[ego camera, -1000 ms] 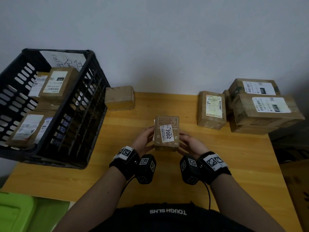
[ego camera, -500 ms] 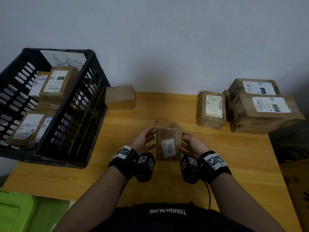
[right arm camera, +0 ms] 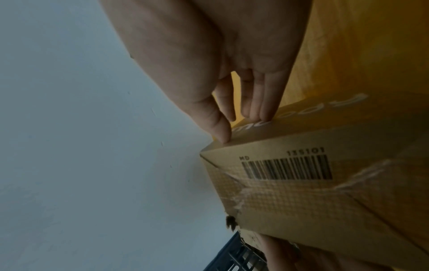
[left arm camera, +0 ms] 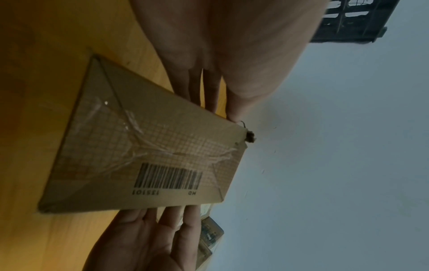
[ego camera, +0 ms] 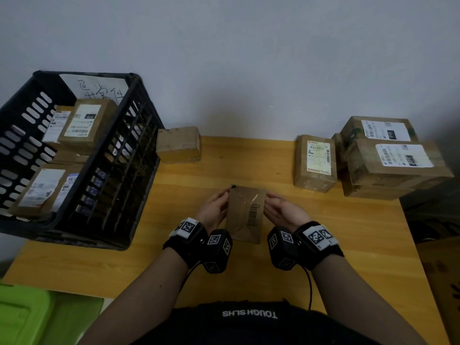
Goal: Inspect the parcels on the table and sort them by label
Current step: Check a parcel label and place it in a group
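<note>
- Two hands clamped on one small parcel [ego camera: 245, 214] at mid tabletop [ego camera: 348, 245]: left hand [ego camera: 214, 210] with straight fingers against its left side, right hand [ego camera: 283, 210] with thumb and fingers pressed to its right side.
- Barcode face of that parcel turned up, clear tape across it; near end low over the tabletop, contact unclear.
- Farther left, black crate [ego camera: 119, 185] with labelled parcels [ego camera: 84, 123] inside; plain box [ego camera: 179, 145] just beside its far right corner.
- Far right, labelled box [ego camera: 316, 163] next to a stack of boxes [ego camera: 393, 158].
</note>
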